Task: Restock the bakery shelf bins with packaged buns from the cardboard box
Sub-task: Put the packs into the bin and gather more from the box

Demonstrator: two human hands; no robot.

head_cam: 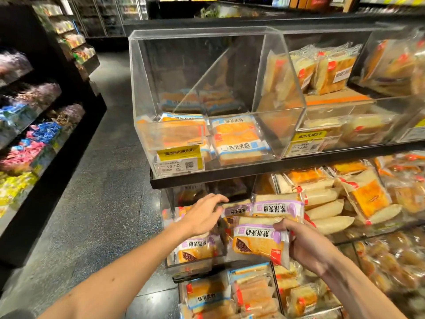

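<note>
My right hand (305, 245) grips purple-labelled packaged buns (259, 242), with another purple-labelled pack (278, 207) stacked just above it. My left hand (202, 215) reaches into the middle-shelf clear bin (170, 261), fingers spread, touching a purple-labelled pack (236, 210) at its top. A further purple pack (195, 249) lies in that bin under my left wrist. The cardboard box is not in view.
Above, a clear acrylic bin (200, 65) holds a few blue-labelled buns (239, 141) and stands mostly empty. Bins to the right hold red-labelled bread (368, 199). A lower bin (230, 293) has more packs. A dark candy shelf (34, 134) lines the aisle's left side.
</note>
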